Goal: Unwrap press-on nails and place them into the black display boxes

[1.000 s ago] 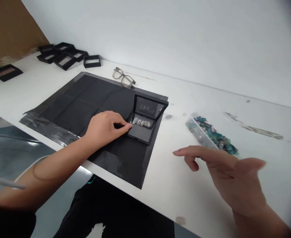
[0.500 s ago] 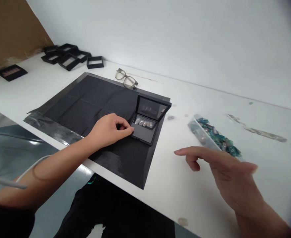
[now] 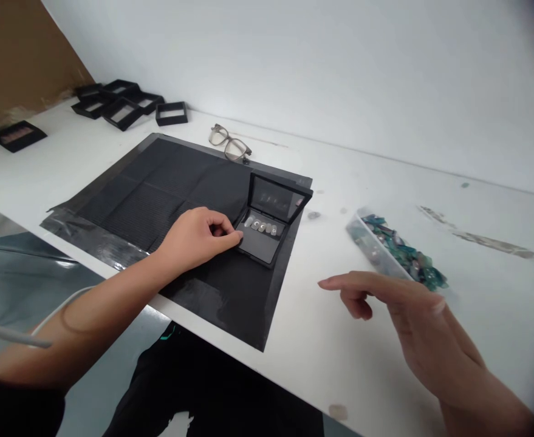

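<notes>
A hinged black case (image 3: 260, 244) lies on a black mat with its clear-windowed lid raised. Inside sits a row of several pale, glossy nail tips (image 3: 261, 226), some with a round mark. My left hand (image 3: 196, 237) rests at the case's left edge, thumb and forefinger pinched on it; the exact contact is partly hidden. Over the white table, to the right of the mat, hovers my right hand (image 3: 412, 328). Its index finger points left, the other fingers curl loosely, and it holds nothing. Just beyond it stands a clear plastic box (image 3: 376, 255) heaped with greenish pieces (image 3: 398, 246).
The black mat (image 3: 134, 188) is taped to the white table (image 3: 303, 340). Eyeglasses (image 3: 230, 142) lie at its far edge. Several black frames (image 3: 123, 112) are piled back left, near another black case (image 3: 18, 136). A white cable (image 3: 14, 334) crosses by my left forearm.
My right thumb has drawn in nearer the palm, and the wrist has turned slightly. My left hand stays at the case's edge; the whole view has shifted slightly.
</notes>
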### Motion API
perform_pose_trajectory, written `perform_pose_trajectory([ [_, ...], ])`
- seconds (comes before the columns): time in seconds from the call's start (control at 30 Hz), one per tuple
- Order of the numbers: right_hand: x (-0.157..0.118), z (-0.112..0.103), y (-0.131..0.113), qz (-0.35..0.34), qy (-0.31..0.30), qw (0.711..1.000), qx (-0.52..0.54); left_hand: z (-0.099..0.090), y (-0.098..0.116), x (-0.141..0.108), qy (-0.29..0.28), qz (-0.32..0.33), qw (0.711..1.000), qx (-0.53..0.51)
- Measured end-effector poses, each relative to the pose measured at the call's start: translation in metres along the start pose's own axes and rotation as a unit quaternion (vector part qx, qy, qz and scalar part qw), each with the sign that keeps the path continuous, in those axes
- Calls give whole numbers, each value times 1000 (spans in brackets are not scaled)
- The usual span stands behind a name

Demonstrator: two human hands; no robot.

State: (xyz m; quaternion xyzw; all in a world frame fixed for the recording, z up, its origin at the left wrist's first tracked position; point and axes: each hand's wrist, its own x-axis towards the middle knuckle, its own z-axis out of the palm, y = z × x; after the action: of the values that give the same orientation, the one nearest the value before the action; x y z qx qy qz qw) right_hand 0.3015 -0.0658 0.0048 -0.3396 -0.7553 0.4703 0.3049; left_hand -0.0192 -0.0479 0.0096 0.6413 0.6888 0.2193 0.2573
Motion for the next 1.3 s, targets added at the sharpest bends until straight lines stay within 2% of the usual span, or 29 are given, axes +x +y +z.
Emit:
perform_pose_trajectory([
  [0.23,2,-1,0,2,6,1000,1,-3,-3,3,10,3,1000,0],
  [0.5,2,-1,0,-3,6,1000,-9,-1,-11,3,-1,64,997,-38],
  [0.63,2,0,-3,-8,7,1000,-8,-1,-13,1,7,68,997,-29],
  [0.97,3,-1,-6,21,15,999,-35,-17,-14,0,-58,108,991,47],
  [1.3,6,0,-7,23,25,998,-55,-16,-13,2,-67,60,996,16],
])
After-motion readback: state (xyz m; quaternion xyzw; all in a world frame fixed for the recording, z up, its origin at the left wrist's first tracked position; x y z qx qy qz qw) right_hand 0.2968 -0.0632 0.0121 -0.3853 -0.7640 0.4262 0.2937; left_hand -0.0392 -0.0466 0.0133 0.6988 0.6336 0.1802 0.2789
